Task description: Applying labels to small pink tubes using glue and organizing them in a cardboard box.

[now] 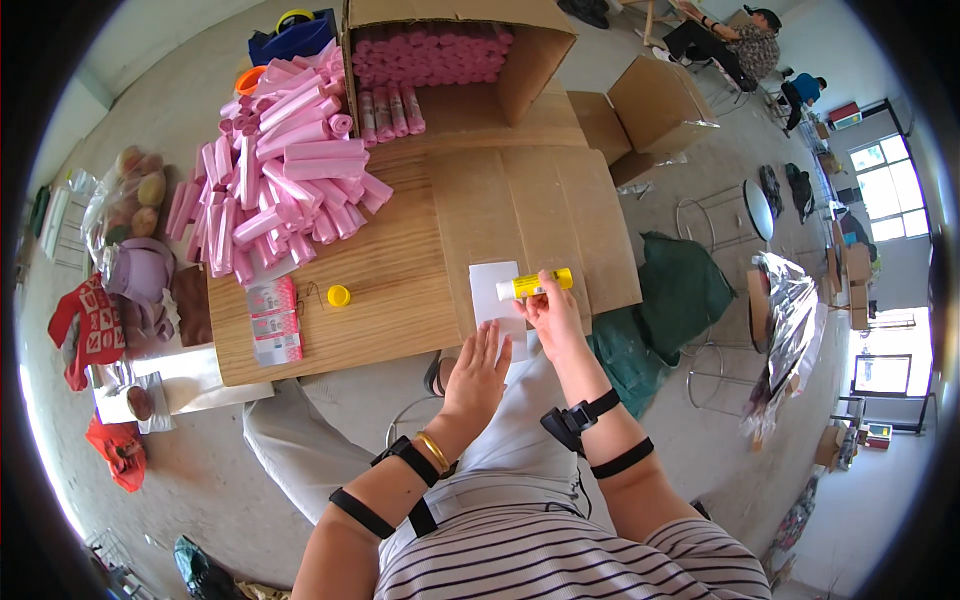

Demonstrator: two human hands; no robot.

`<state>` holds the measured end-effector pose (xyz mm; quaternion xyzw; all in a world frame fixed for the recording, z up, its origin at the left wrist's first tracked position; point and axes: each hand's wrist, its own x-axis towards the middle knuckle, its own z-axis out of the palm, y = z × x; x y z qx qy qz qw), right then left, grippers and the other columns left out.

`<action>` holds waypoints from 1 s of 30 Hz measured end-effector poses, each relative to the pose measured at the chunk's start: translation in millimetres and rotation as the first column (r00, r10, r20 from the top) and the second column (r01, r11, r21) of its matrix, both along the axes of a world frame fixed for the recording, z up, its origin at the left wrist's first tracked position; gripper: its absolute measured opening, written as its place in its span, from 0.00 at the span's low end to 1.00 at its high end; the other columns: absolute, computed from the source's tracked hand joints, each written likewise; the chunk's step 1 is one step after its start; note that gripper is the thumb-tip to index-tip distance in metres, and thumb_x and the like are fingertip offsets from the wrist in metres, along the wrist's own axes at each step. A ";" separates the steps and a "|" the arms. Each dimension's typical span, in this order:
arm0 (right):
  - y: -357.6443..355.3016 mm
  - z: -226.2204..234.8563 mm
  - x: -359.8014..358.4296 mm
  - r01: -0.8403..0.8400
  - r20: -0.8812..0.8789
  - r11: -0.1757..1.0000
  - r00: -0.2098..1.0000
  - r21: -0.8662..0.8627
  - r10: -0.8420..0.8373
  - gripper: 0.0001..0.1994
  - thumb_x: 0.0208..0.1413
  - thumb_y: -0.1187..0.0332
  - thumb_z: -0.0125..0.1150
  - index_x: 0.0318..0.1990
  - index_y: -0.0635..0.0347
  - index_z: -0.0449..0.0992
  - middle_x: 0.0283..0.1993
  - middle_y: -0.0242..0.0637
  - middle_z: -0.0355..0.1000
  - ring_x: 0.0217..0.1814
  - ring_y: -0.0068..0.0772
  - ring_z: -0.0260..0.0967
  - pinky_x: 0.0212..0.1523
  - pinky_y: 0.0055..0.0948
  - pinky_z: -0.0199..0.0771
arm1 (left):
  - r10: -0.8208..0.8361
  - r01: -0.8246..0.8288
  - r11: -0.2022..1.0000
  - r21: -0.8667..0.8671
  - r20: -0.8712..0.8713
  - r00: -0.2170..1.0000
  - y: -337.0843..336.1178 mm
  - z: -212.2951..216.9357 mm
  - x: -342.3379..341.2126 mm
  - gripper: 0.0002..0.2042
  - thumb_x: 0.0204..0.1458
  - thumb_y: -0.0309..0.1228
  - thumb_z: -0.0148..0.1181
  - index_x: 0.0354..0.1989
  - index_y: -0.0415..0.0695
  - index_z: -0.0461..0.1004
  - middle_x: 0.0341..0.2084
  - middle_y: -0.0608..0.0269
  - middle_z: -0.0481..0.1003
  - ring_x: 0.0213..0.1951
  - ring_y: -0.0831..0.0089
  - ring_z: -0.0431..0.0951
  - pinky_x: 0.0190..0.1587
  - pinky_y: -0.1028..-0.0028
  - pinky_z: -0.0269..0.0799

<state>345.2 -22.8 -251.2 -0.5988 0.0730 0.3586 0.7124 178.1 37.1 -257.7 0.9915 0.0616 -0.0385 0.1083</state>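
An open cardboard box [545, 62] lies at the far side of the wooden table [390, 255], its mouth facing the person; pink rolls [430, 55] are stacked inside it, and 4 patterned pink rolls [385, 113] lie side by side at its mouth. Left of the box, a loose pile of pink rolls [300, 165] spreads over the table. Beyond the table's right side, a 2nd cardboard box [662, 100] has its flaps open; its contents cannot be made out. At far left, a clear plastic bag [95, 215] holds roundish yellow and reddish things.

The right hand [553, 318] grips a yellow glue stick [540, 284] between thumb and curled fingers, its white end pointing left, over a white paper [490, 281] on a flat cardboard sheet [540, 215]. The left hand [478, 372] is unclosed, fingers extended and close together, fingertips on the paper's lower part. A yellow cap [339, 295] sits apart on the table.
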 end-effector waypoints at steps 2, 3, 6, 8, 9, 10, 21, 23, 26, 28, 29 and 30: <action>4.0 9.2 -3.3 -0.134 0.213 0.954 0.957 -0.269 0.195 0.11 0.58 0.60 0.61 0.36 0.59 0.76 0.24 0.28 0.69 0.23 0.15 0.60 0.34 0.22 0.70 | 0.001 -0.002 0.999 0.051 0.014 1.000 -1.9 -5.6 0.0 0.36 0.50 0.43 0.61 0.66 0.40 0.56 0.67 0.42 0.50 0.69 0.53 0.49 0.69 0.59 0.47; 5.5 14.1 -6.4 -0.188 0.411 0.930 0.856 -0.315 0.312 0.11 0.56 0.61 0.62 0.37 0.59 0.76 0.23 0.28 0.68 0.23 0.15 0.59 0.30 0.22 0.66 | 0.002 -0.003 0.997 0.076 0.020 1.000 -2.7 -8.4 -0.3 0.36 0.50 0.43 0.61 0.66 0.40 0.56 0.67 0.42 0.51 0.69 0.53 0.50 0.68 0.59 0.47; 9.3 26.5 -16.9 -0.263 0.710 0.846 0.461 -0.464 0.532 0.10 0.51 0.67 0.66 0.39 0.59 0.76 0.24 0.30 0.68 0.22 0.19 0.60 0.23 0.22 0.61 | 0.011 -0.014 0.988 0.151 0.021 1.000 -4.5 -11.2 -0.7 0.35 0.50 0.42 0.60 0.66 0.41 0.57 0.66 0.43 0.52 0.69 0.53 0.50 0.67 0.60 0.48; 11.0 29.2 -20.0 -0.275 0.730 0.825 0.385 -0.494 0.565 0.10 0.51 0.67 0.66 0.39 0.58 0.75 0.28 0.32 0.70 0.22 0.23 0.62 0.23 0.24 0.63 | 0.000 -0.003 0.989 0.150 0.016 1.000 -3.6 -7.0 0.5 0.34 0.50 0.41 0.59 0.65 0.40 0.57 0.65 0.43 0.54 0.68 0.53 0.52 0.67 0.60 0.48; 12.3 30.7 -21.4 -0.280 0.737 0.814 0.345 -0.510 0.580 0.10 0.50 0.67 0.66 0.39 0.58 0.75 0.29 0.33 0.70 0.22 0.26 0.62 0.24 0.25 0.64 | -0.004 0.002 0.989 0.150 0.013 1.000 -3.1 -5.2 0.8 0.34 0.51 0.41 0.58 0.65 0.40 0.57 0.65 0.43 0.55 0.68 0.54 0.52 0.66 0.60 0.48; 14.6 33.2 -22.4 -0.288 0.738 0.798 0.308 -0.529 0.600 0.10 0.50 0.67 0.66 0.39 0.57 0.75 0.30 0.33 0.71 0.22 0.28 0.63 0.24 0.27 0.65 | -0.006 0.004 0.990 0.140 0.017 1.000 -3.7 -6.3 0.7 0.33 0.51 0.40 0.57 0.65 0.40 0.57 0.64 0.43 0.56 0.68 0.54 0.53 0.66 0.60 0.48; 35.7 54.1 -15.2 -0.399 0.607 0.624 0.185 -0.672 0.773 0.11 0.50 0.69 0.66 0.41 0.59 0.74 0.40 0.41 0.75 0.36 0.40 0.75 0.34 0.30 0.74 | -0.042 0.047 0.986 0.163 -0.038 0.998 1.3 5.6 2.5 0.26 0.58 0.35 0.43 0.65 0.38 0.57 0.63 0.43 0.60 0.66 0.52 0.57 0.66 0.60 0.47; 37.0 47.7 -12.4 -0.326 0.685 0.678 0.113 -0.659 0.720 0.12 0.50 0.69 0.66 0.41 0.59 0.74 0.40 0.41 0.75 0.38 0.41 0.75 0.35 0.30 0.74 | -0.012 0.002 0.982 0.189 0.048 0.999 -0.3 1.4 2.9 0.28 0.54 0.38 0.49 0.63 0.38 0.58 0.61 0.44 0.61 0.65 0.54 0.57 0.63 0.61 0.50; 46.0 46.1 -2.8 -0.290 0.736 0.734 0.125 -0.614 0.666 0.13 0.50 0.66 0.67 0.42 0.57 0.74 0.39 0.41 0.75 0.35 0.41 0.75 0.33 0.32 0.75 | -0.002 -0.016 0.980 0.200 0.090 0.996 -0.4 -2.1 2.6 0.28 0.53 0.38 0.50 0.62 0.37 0.60 0.59 0.44 0.62 0.64 0.55 0.58 0.62 0.62 0.51; 43.5 50.6 -0.3 -0.349 0.662 0.680 0.191 -0.645 0.725 0.14 0.50 0.66 0.67 0.43 0.56 0.74 0.40 0.41 0.75 0.34 0.43 0.75 0.32 0.33 0.75 | -0.002 -0.013 0.980 0.199 0.076 0.997 -0.8 -2.6 3.3 0.27 0.54 0.38 0.49 0.61 0.37 0.60 0.60 0.44 0.61 0.64 0.54 0.58 0.62 0.61 0.51; 42.4 45.3 -1.5 -0.356 0.680 0.675 0.134 -0.646 0.721 0.14 0.50 0.66 0.67 0.43 0.56 0.74 0.40 0.42 0.75 0.34 0.42 0.75 0.32 0.32 0.75 | 0.000 -0.012 0.980 0.198 0.064 0.998 -1.3 -2.5 4.2 0.26 0.54 0.37 0.48 0.61 0.37 0.61 0.60 0.44 0.61 0.64 0.54 0.58 0.62 0.61 0.51; 41.2 36.0 -1.6 -0.363 0.696 0.670 0.076 -0.648 0.714 0.14 0.50 0.66 0.67 0.44 0.56 0.74 0.40 0.42 0.75 0.34 0.42 0.75 0.32 0.32 0.75 | 0.001 -0.011 0.980 0.197 0.051 0.999 -1.3 -2.6 4.6 0.26 0.55 0.37 0.47 0.61 0.37 0.61 0.61 0.43 0.60 0.64 0.54 0.58 0.62 0.61 0.51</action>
